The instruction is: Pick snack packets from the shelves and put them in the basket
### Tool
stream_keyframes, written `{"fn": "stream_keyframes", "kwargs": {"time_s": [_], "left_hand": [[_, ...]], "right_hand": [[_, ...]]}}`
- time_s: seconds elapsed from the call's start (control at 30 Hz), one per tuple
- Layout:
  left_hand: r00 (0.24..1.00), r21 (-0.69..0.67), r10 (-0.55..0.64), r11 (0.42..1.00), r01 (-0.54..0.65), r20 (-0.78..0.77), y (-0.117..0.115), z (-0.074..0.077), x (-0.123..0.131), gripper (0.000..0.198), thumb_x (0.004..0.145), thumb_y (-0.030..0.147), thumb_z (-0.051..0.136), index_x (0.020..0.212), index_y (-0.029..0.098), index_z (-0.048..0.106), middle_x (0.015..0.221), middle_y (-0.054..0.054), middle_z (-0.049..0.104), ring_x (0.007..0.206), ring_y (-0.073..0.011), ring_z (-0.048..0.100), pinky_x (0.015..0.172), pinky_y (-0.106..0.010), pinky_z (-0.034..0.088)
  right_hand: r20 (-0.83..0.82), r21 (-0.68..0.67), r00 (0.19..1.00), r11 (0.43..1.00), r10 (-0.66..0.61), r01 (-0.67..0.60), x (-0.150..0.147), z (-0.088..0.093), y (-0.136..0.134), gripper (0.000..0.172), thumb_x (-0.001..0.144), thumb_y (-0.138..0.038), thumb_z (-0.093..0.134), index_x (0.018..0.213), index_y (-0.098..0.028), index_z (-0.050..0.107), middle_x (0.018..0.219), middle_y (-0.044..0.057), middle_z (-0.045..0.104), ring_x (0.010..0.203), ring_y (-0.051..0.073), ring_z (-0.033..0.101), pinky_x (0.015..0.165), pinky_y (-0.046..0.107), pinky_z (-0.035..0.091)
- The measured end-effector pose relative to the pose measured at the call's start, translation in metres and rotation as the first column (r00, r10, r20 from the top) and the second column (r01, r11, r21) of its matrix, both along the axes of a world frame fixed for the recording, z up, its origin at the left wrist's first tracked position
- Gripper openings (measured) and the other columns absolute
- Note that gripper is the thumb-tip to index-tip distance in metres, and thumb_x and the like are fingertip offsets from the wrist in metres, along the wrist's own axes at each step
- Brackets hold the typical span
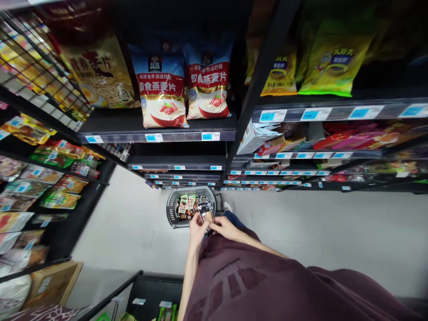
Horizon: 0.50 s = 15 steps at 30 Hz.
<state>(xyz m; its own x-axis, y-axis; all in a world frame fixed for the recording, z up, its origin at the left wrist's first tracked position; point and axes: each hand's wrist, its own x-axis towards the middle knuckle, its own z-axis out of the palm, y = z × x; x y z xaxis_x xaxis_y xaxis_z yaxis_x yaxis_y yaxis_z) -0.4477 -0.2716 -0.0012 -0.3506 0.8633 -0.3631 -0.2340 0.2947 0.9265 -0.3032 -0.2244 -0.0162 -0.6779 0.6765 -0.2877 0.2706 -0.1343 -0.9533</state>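
Shiny plastic, dull cloth

The held packet (pixel 206 208) was shiny plastic film, and the basket (pixel 171 208) looked smooth, hard plastic. The oat bags (pixel 162 100) were glossy plastic. The shirt (pixel 284 287) was matt cloth, the box (pixel 53 281) plain cardboard, the shelf (pixel 113 118) dull like painted metal, the floor (pixel 334 227) smooth.

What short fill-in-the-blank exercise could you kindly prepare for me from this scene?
1. The left hand holds the packet together with the ____ hand.
2. The basket stands on the ____.
3. The Quaker bags carry large white lettering on a ____ band.
4. The price tags are white and ____.

Missing words: right; floor; red; blue.
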Motion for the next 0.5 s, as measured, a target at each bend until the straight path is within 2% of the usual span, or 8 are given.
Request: {"fn": "stream_keyframes", "kwargs": {"time_s": [0.1, 0.2, 0.3, 0.4, 0.5], "left_hand": [[0.999, 0.026, 0.029, 0.999, -0.030, 0.036, 0.004, 0.013, 0.005, 0.036, 0.067, 0.032, 0.078, 0.094, 0.013, 0.063, 0.092, -0.006, 0.071, 0.086, -0.0164, 0.066, 0.079, -0.024, 0.049], [0.996, 0.059, 0.080, 0.995, -0.082, 0.029, 0.005, 0.033, 0.007, 0.036, 0.069, 0.034, 0.077, 0.094, 0.014, 0.062, 0.093, -0.006, 0.071, 0.087, -0.0165, 0.066, 0.080, -0.024, 0.049], [0.999, 0.053, 0.032, 0.998, -0.031, -0.024, 0.002, 0.054, 0.005, 0.033, 0.068, 0.032, 0.076, 0.092, 0.013, 0.063, 0.087, -0.005, 0.071, 0.084, -0.0171, 0.066, 0.078, -0.025, 0.050], [0.995, 0.046, -0.008, 0.999, 0.013, -0.102, -0.002, 0.071, 0.004, 0.030, 0.068, 0.028, 0.074, 0.092, 0.014, 0.064, 0.087, -0.005, 0.070, 0.083, -0.0176, 0.065, 0.078, -0.025, 0.050], [0.989, 0.074, -0.004, 0.997, 0.015, -0.151, -0.002, 0.085, 0.008, 0.028, 0.069, 0.026, 0.074, 0.091, 0.015, 0.063, 0.089, -0.005, 0.070, 0.085, -0.0179, 0.065, 0.078, -0.026, 0.050]], "right_hand": [[-0.019, 0.066, 0.998, 0.996, -0.064, 0.065, 0.004, 0.015, 0.005, 0.042, 0.087, -0.054, 0.054, 0.072, -0.016, 0.064, 0.066, -0.001, 0.062, 0.062, 0.014, 0.054, 0.059, 0.024, 0.040], [-0.092, 0.054, 0.986, 0.988, -0.140, 0.145, 0.002, 0.032, 0.017, 0.038, 0.088, -0.052, 0.053, 0.074, -0.017, 0.061, 0.066, -0.003, 0.056, 0.062, 0.012, 0.049, 0.060, 0.023, 0.038], [-0.165, 0.039, 0.966, 0.977, -0.201, 0.210, -0.007, 0.050, 0.031, 0.035, 0.089, -0.049, 0.054, 0.073, -0.018, 0.057, 0.064, -0.004, 0.050, 0.061, 0.012, 0.046, 0.059, 0.023, 0.036], [-0.239, 0.031, 0.945, 0.971, -0.224, 0.238, -0.018, 0.069, 0.038, 0.030, 0.087, -0.046, 0.058, 0.078, -0.017, 0.061, 0.072, -0.002, 0.055, 0.067, 0.012, 0.048, 0.063, 0.024, 0.038], [-0.319, -0.065, 0.914, 0.968, -0.250, 0.242, -0.021, 0.087, 0.038, 0.027, 0.083, -0.043, 0.065, 0.087, -0.016, 0.066, 0.079, 0.000, 0.062, 0.072, 0.014, 0.053, 0.067, 0.025, 0.042]]}}
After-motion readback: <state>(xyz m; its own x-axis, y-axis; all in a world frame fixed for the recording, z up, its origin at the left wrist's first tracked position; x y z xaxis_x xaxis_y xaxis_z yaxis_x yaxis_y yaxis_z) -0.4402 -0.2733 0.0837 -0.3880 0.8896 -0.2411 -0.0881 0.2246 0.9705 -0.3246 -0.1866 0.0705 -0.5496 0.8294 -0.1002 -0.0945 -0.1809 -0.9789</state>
